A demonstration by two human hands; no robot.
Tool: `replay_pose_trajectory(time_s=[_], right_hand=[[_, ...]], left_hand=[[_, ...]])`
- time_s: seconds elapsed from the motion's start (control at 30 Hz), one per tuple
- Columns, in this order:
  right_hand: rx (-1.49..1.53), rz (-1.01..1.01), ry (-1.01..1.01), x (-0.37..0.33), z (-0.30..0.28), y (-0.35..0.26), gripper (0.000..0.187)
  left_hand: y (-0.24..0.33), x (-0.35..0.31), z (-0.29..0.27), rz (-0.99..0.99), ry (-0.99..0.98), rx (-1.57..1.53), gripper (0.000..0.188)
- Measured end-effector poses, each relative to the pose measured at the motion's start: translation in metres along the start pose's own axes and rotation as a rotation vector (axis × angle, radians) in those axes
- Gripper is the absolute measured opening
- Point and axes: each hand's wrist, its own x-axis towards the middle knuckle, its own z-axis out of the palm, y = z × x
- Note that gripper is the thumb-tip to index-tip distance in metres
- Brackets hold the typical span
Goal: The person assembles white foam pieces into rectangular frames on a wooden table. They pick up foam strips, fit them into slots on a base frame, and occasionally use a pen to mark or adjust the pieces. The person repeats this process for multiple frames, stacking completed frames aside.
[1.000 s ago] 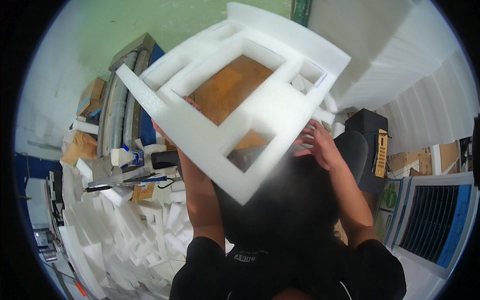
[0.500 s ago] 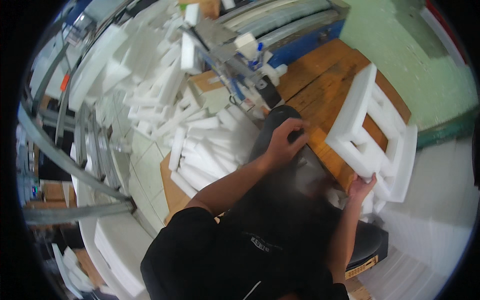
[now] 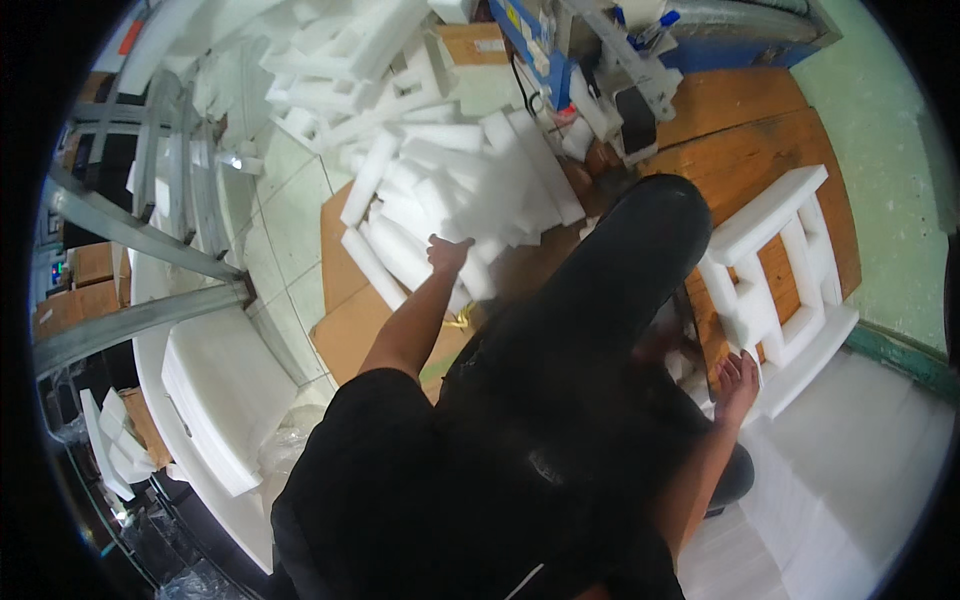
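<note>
The white foam frame [image 3: 757, 315] lies on the wooden table [image 3: 745, 150] at the right of the scene. The right hand [image 3: 737, 388] is positioned at the frame's near edge, fingers extended; whether it grips the foam cannot be told. The left hand [image 3: 450, 254] is open, fingers partly spread, over the near side of the white foam strips [image 3: 430, 190]; contact cannot be determined. Cardboard [image 3: 352, 315] lies beneath the strips. White foam sheets [image 3: 205, 400] stand stacked at near left
</note>
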Motion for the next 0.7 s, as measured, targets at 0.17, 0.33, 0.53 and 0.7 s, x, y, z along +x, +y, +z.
replay_pose_trajectory(time_s=[0.17, 0.33, 0.53, 0.7], right_hand=[[-0.234, -0.084, 0.174, -0.038, -0.092, -0.028, 0.049], [-0.412, -0.228, 0.427, -0.086, -0.179, -0.063, 0.051], [-0.540, -0.236, 0.700, -0.096, -0.227, -0.061, 0.052], [-0.772, -0.211, 0.729, -0.075, -0.213, -0.035, 0.048]], left_hand=[[-0.057, 0.045, 0.037, -0.007, -0.077, -0.095, 0.123], [-0.020, 0.053, 0.031, -0.060, -0.123, -0.059, 0.113], [0.004, 0.068, 0.000, 0.027, 0.174, -0.265, 0.104], [-0.007, 0.130, 0.009, -0.126, -0.050, -0.439, 0.124]])
